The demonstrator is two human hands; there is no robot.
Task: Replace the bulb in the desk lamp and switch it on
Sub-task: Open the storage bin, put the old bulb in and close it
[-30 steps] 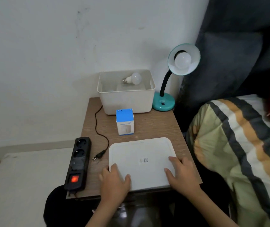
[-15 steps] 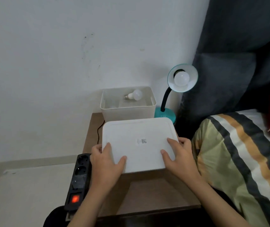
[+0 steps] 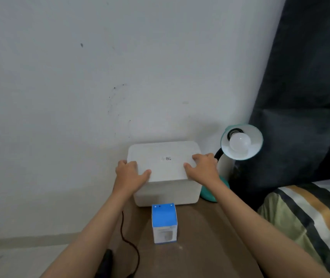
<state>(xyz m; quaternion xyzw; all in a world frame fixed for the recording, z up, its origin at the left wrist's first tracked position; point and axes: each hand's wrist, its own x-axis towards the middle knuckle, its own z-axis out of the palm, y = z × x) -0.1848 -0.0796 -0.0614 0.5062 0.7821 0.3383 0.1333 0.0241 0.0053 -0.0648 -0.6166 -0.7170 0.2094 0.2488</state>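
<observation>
Fingers [image 3: 199, 157]: both hands are laid over the near corners of the white lid [image 3: 163, 160], fingers curled over its side edges and thumbs pressed on top — it is gripped.
Left hand [image 3: 129, 174]: placed at the lid's left corner.
Right hand [image 3: 202, 168]: placed at the right corner.
Lid: seated on the white bin [image 3: 168, 192].
Desk lamp [image 3: 240, 145]: stood just right of the bin — a white bulb [image 3: 240, 142] is fitted in its teal shade.
Bulb box [image 3: 164, 222]: stood upright on the wooden table [image 3: 200, 247], just in front of the bin.
Cable [image 3: 129, 241]: trailed across the table's left side.
</observation>
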